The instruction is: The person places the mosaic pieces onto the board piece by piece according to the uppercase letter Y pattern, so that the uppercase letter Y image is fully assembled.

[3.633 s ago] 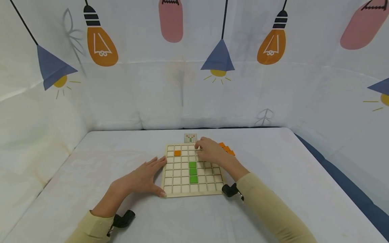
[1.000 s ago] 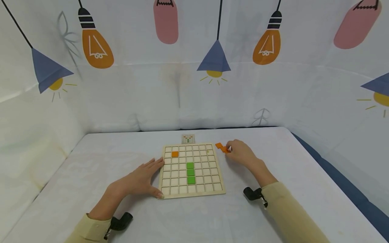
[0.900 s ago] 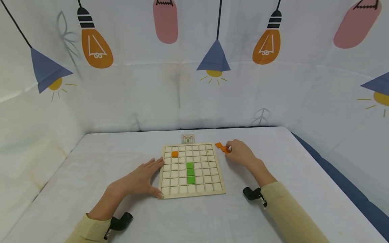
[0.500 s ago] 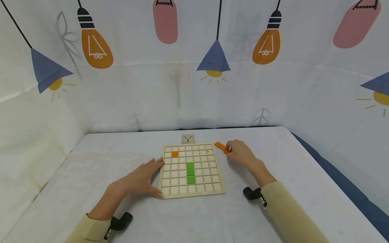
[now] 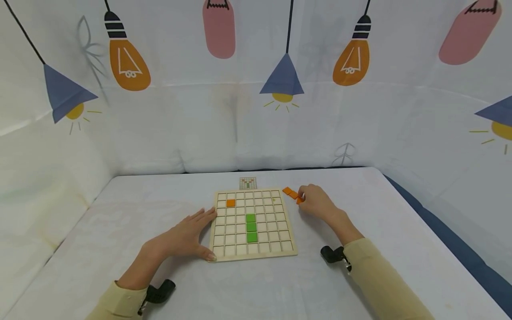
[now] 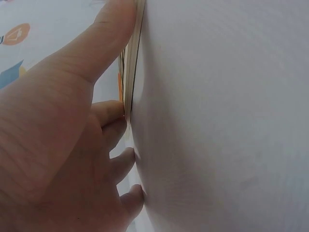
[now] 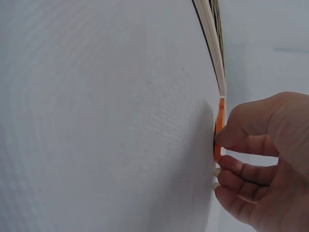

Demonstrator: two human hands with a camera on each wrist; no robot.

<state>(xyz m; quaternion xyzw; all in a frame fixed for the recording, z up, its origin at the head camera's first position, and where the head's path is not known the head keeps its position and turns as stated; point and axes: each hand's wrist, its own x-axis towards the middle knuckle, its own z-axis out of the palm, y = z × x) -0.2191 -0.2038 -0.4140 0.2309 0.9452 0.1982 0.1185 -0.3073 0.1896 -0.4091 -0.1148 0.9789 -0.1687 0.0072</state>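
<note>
A square wooden grid board (image 5: 264, 255) lies on the table. One orange tile (image 5: 230, 203) sits in its upper left part, and a column of green tiles (image 5: 251, 227) stands near its middle. My left hand (image 5: 182, 235) rests along the board's left edge, thumb at the lower corner and fingers spread; the left wrist view shows the thumb and fingertips against that edge. Beyond the board's upper right corner, my right hand (image 5: 318, 202) pinches an orange tile (image 7: 218, 145) at the table surface. Two more orange tiles (image 5: 290, 192) lie beside its fingertips.
A small printed pattern card (image 5: 248, 182) lies just behind the board. White cloth covers the table (image 5: 160, 191), and a white curtain (image 5: 180, 120) with lamp prints hangs behind it. A black wrist camera (image 5: 332, 254) juts from the right sleeve.
My right hand has moved from the board's top edge rightward to the orange tiles. Lately those tiles have shifted slightly by its fingertips. My left hand stays at the board's edge.
</note>
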